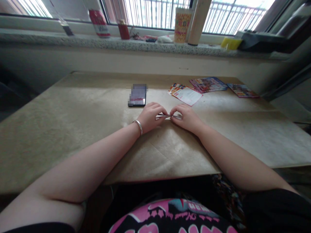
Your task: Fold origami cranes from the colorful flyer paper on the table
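Pinching thin sheets [168, 116], seen edge-on, between thumb and fingers of both left hand [152, 117] and right hand [186, 118], close together near the middle of the desk [73, 129]. Touching or just above its surface; cannot tell which. Wearing a bracelet [139, 127] on the left wrist. Facing a phone [138, 94] just beyond left hand, white-faced cards [187, 95] beyond right hand, and colourful cards [209, 84] farther off to the right.

I see a smooth table [73, 116] with a dull sheen and glossy glass on the phone [138, 95]. The bracelet [138, 127] looks like polished metal, the can [99, 23] like shiny metal, the sill [150, 44] like speckled stone. The sheet [186, 95] is paper, the shirt [175, 215] cloth; over my feed, the thin pieces' [162, 114] finish is unclear.
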The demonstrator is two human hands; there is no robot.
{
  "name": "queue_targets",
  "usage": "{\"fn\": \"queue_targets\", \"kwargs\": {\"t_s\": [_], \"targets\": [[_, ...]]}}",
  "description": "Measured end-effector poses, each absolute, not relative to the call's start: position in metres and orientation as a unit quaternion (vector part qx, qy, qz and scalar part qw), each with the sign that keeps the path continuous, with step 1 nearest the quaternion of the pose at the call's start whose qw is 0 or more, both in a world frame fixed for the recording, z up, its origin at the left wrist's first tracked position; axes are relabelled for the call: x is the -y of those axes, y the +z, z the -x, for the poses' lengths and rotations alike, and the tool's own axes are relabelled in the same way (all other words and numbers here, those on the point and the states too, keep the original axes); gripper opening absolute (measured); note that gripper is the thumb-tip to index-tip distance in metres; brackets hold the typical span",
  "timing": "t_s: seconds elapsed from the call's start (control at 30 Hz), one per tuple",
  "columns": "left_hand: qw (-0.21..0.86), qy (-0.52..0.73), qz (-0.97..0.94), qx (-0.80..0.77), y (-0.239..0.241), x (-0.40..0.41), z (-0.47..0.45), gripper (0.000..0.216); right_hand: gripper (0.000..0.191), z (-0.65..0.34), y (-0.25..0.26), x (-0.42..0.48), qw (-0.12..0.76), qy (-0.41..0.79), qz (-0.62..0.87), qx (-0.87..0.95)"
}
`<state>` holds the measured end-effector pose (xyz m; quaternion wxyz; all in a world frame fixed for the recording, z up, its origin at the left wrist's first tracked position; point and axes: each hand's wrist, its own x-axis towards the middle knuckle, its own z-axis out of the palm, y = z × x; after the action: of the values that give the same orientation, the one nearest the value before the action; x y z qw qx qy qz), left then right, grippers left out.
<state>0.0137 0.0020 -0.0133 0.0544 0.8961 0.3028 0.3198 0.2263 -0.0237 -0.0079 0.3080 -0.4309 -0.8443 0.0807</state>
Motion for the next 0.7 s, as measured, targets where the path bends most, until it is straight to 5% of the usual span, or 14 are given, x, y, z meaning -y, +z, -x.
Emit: {"fn": "queue_targets", "kwargs": {"t_s": [0.7], "targets": [[-0.008, 0.238, -0.947, -0.216, -0.011, 0.004, -0.004, 0.019, 0.015, -0.237, -0.011, 0.017, 0.276, 0.117, 0.383, 0.874]]}}
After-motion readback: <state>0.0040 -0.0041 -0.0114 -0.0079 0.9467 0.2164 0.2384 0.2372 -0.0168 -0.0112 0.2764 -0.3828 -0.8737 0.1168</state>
